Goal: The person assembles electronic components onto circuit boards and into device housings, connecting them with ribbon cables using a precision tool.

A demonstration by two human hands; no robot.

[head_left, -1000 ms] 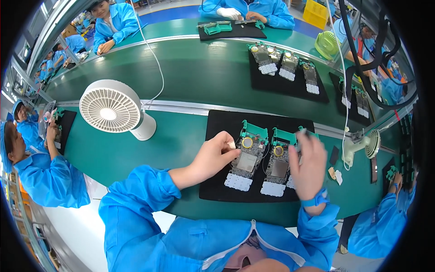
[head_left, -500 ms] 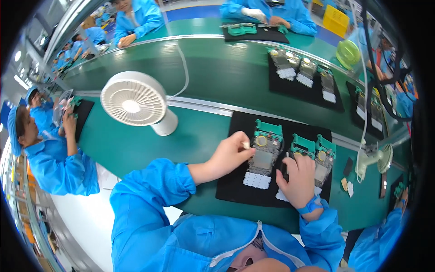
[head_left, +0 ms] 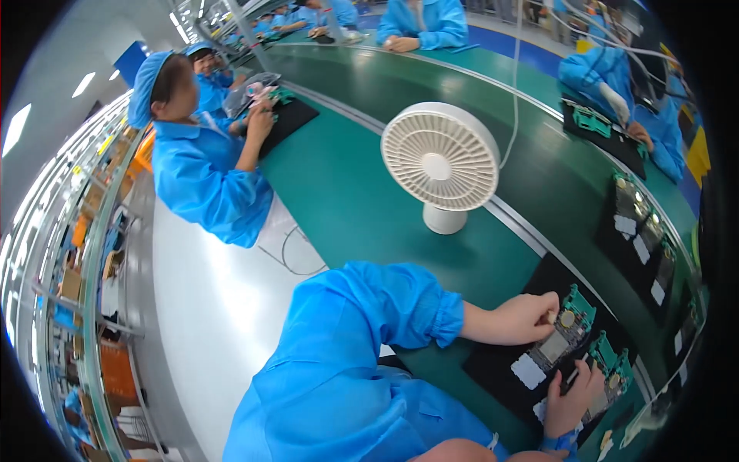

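Left hand (head_left: 520, 319) is pinching a pale bit (head_left: 552, 316), ideally sparing the board (head_left: 555, 344); right hand (head_left: 574, 398) is leaving its hold unclear.

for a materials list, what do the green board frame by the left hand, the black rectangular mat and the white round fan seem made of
Green angular frame: probably moulded plastic, evenly coloured, fairly matte. Black rectangular mat: perhaps rubber or foam, dull, no glare. White round-headed fan: likely hard plastic, smooth, satiny, finely ribbed.

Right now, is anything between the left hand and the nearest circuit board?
Nothing visible: the left hand is at the left edge of the circuit board, and the white desk fan stands clear.
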